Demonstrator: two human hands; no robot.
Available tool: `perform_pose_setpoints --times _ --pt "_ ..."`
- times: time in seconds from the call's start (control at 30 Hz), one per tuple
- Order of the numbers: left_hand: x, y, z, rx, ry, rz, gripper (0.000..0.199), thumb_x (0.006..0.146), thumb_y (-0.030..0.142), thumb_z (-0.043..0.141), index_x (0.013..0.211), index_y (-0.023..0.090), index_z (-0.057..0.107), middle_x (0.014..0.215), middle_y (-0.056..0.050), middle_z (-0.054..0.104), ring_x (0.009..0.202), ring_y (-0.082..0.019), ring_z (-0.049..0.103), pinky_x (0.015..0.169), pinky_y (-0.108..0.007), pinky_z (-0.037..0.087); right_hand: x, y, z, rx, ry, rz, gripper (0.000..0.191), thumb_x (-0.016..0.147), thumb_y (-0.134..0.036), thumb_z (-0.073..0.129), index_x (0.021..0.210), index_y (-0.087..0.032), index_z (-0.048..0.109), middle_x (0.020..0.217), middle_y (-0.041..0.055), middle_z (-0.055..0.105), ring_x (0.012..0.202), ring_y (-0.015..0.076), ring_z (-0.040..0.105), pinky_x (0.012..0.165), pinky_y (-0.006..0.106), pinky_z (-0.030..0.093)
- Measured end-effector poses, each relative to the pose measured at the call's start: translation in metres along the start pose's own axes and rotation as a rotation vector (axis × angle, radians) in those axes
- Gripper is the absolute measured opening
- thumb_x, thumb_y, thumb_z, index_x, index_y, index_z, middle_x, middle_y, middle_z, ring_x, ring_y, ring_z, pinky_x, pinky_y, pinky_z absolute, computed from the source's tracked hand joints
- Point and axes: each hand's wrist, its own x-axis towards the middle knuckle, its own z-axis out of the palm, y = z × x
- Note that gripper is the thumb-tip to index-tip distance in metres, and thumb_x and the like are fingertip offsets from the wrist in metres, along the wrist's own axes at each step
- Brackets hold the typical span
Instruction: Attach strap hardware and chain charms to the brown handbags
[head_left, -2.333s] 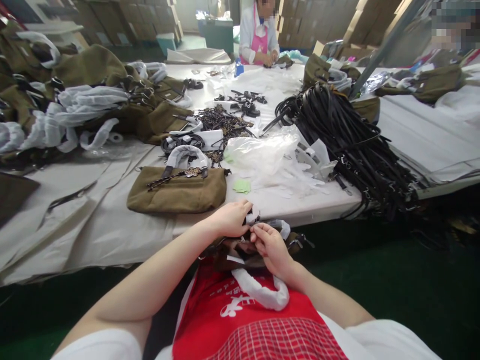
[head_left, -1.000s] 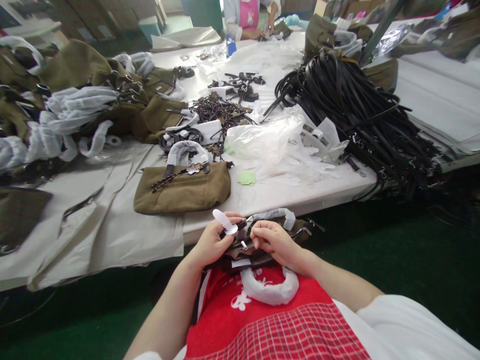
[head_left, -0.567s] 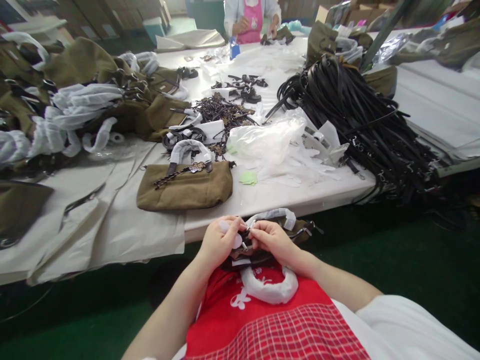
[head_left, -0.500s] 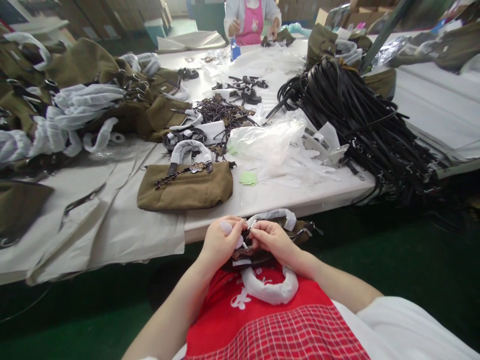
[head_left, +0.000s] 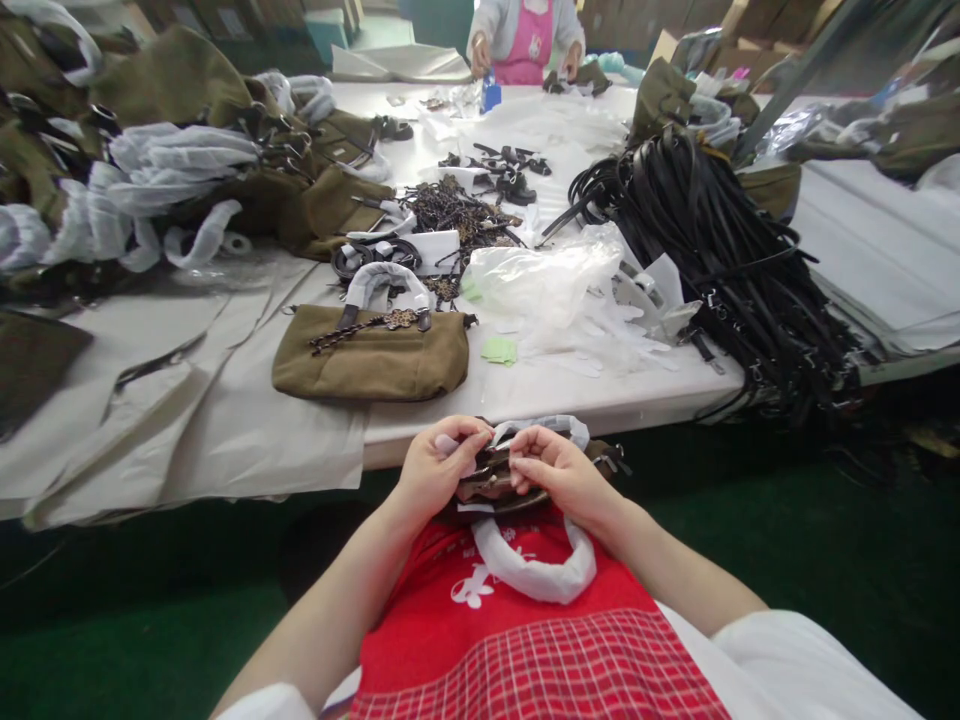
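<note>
In front of my red apron lies an olive handbag point(head_left: 491, 484) with its zipped top facing up. One white-wrapped handle point(head_left: 536, 577) hangs over the apron, and the other arches on the table side. My left hand point(head_left: 444, 462) is over the left end of the opening, thumb and forefinger pinched together. A small whitish piece shows against its fingers; what the fingertips hold is too small to make out. My right hand point(head_left: 556, 470) hovers just to the right with curled fingers and thumb pressed together, and I cannot make out anything in them. Between the hands, part of the zip shows.
On the table stands another olive handbag point(head_left: 371, 355) with a braided charm. Behind it lie a heap of cords and charms point(head_left: 461, 215) and clear plastic bags point(head_left: 544, 280). Black straps point(head_left: 697, 220) pile up at right, wrapped-handle bags point(head_left: 180, 180) at left. A co-worker point(head_left: 525, 40) stands opposite.
My hands have drawn slightly apart, baring more of the zip between them. The co-worker's hand has moved down to a blue item. The view has shifted a little.
</note>
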Motion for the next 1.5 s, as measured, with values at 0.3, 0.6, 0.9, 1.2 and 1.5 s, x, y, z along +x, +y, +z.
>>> perform_pose_setpoints --times 0.3,0.6,0.9,1.2,1.5 --pt "-0.008 -0.005 0.005 -0.249 -0.100 -0.239 0.033 0.069 0.045 0.080 0.079 0.016 0.068 0.068 -0.003 0.072 0.057 -0.015 0.066 0.053 -0.024 0.055 0.003 0.000 -0.001 -0.044 0.097 -0.022 0.030 0.072 -0.038 0.082 0.090 -0.017 0.068 0.082 0.0034 0.075 0.076 0.0167 0.074 0.067 0.026 0.061" --pt "-0.012 0.005 0.003 -0.091 -0.168 -0.138 0.021 0.081 0.037 0.069 0.076 0.017 0.068 0.063 -0.001 0.066 0.054 -0.013 0.062 0.048 -0.021 0.051 -0.003 -0.001 -0.007 -0.341 0.117 -0.157 0.018 0.080 -0.039 0.074 0.085 -0.022 0.076 0.079 0.0046 0.077 0.071 0.0204 0.074 0.064 0.032 0.063" --pt "-0.014 0.004 0.008 0.039 -0.151 -0.026 0.021 0.086 0.033 0.063 0.073 0.017 0.065 0.070 -0.002 0.065 0.062 -0.015 0.063 0.057 -0.024 0.053 -0.004 -0.001 -0.003 -0.393 0.150 -0.200 0.017 0.080 -0.038 0.074 0.084 -0.022 0.075 0.074 0.0046 0.076 0.067 0.0209 0.073 0.062 0.032 0.062" --pt "-0.015 -0.001 0.014 0.138 -0.094 0.036 0.020 0.089 0.030 0.059 0.073 0.018 0.065 0.067 -0.001 0.064 0.060 -0.014 0.059 0.059 -0.025 0.047 -0.003 0.003 -0.004 -0.460 0.151 -0.256 0.014 0.082 -0.036 0.073 0.085 -0.023 0.077 0.079 0.0054 0.077 0.069 0.0215 0.073 0.067 0.035 0.063" --pt "-0.021 0.000 0.024 0.204 0.058 0.070 0.022 0.089 0.028 0.058 0.070 0.018 0.063 0.070 -0.002 0.065 0.068 -0.017 0.060 0.067 -0.028 0.047 -0.004 0.004 0.001 -0.717 0.212 -0.421 0.016 0.091 -0.033 0.063 0.087 -0.023 0.076 0.082 0.0056 0.075 0.072 0.0200 0.068 0.071 0.033 0.056"
